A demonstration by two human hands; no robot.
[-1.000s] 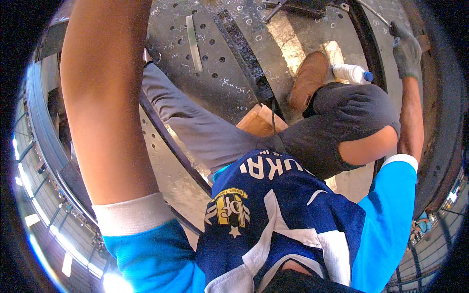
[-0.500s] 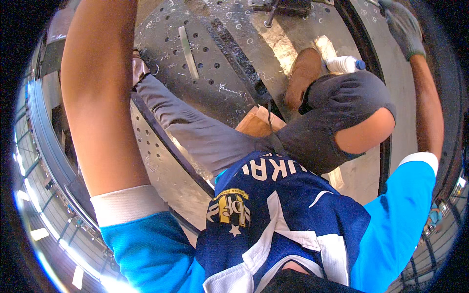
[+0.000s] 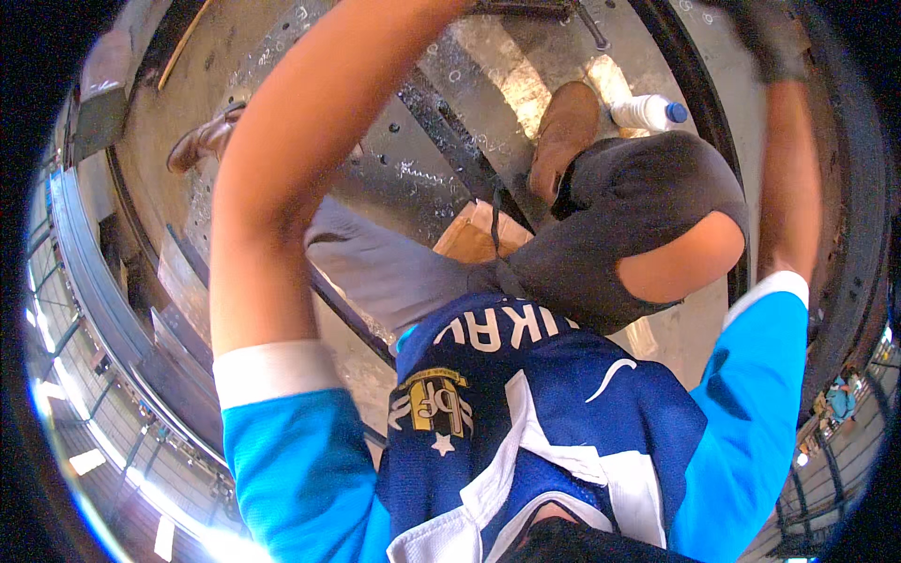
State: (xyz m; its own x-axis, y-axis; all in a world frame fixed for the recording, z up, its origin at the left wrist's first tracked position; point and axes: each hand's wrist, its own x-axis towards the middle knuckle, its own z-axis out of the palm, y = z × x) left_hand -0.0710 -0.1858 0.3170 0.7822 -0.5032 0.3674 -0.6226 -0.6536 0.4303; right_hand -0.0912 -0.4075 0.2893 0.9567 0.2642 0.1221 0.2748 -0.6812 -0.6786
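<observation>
My left forearm (image 3: 282, 169) reaches up across the view, and its hand lies beyond the top edge. At the upper right is my right hand (image 3: 771, 42) in a dark grey glove. Motion blur and the picture's rim hide its fingers, so I cannot tell what it holds. Between the arms, a dark metal piece (image 3: 526, 9) shows at the top edge beside a short rod (image 3: 593, 26) with a knobbed end. Under them lies a steel plate (image 3: 450, 80) with round holes, chalk-like ring marks and curly metal shavings.
A white bottle (image 3: 646, 113) with a blue cap lies by my bent right knee (image 3: 690, 249). Brown shoes (image 3: 568, 131) rest on the metal. A brown block (image 3: 483, 232) sits between my legs. Long steel beams (image 3: 103, 291) run along the left. Another person (image 3: 842, 402) is far off at right.
My left forearm has swung rightward over the plate, covering the place where a metal strip lay. My gloved right hand has shifted slightly left and up. The view has shifted, showing more of my left shoe.
</observation>
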